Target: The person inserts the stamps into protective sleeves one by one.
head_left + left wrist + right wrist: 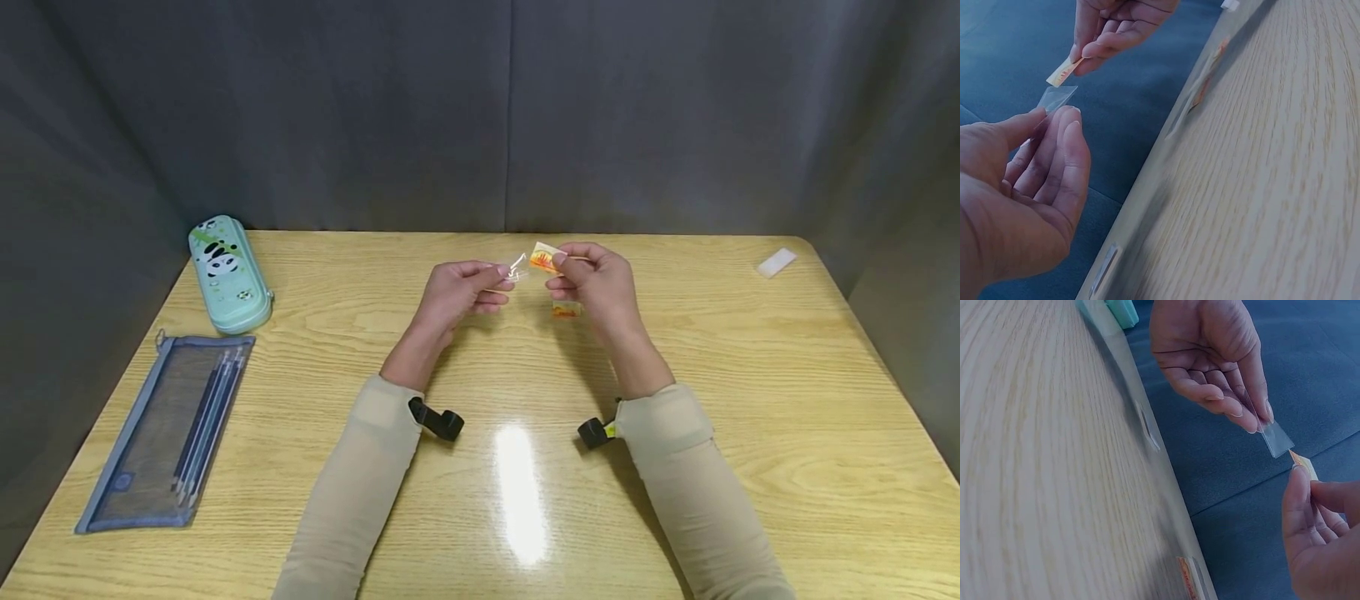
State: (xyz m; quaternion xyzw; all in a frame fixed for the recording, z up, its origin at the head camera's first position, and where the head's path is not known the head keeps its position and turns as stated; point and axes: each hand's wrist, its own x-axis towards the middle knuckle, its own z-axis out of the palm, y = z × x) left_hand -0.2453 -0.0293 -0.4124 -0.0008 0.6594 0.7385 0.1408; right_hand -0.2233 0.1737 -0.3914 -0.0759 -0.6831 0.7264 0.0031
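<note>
In the head view my left hand pinches a small clear plastic wrapper between thumb and fingers. My right hand pinches a small cream-and-orange printed piece by its right end. The two pieces face each other above the table, near its far edge. In the left wrist view the tip of the wrapper points up toward the printed piece; the right wrist view shows their corners close together. Below my right hand, a second orange-and-yellow printed item lies on the table, partly covered by the fingers.
A mint panda pencil case lies at the far left of the wooden table. Nearer is a blue mesh zip pouch with several pencils inside. A small white block sits at the far right. Dark curtains hang behind.
</note>
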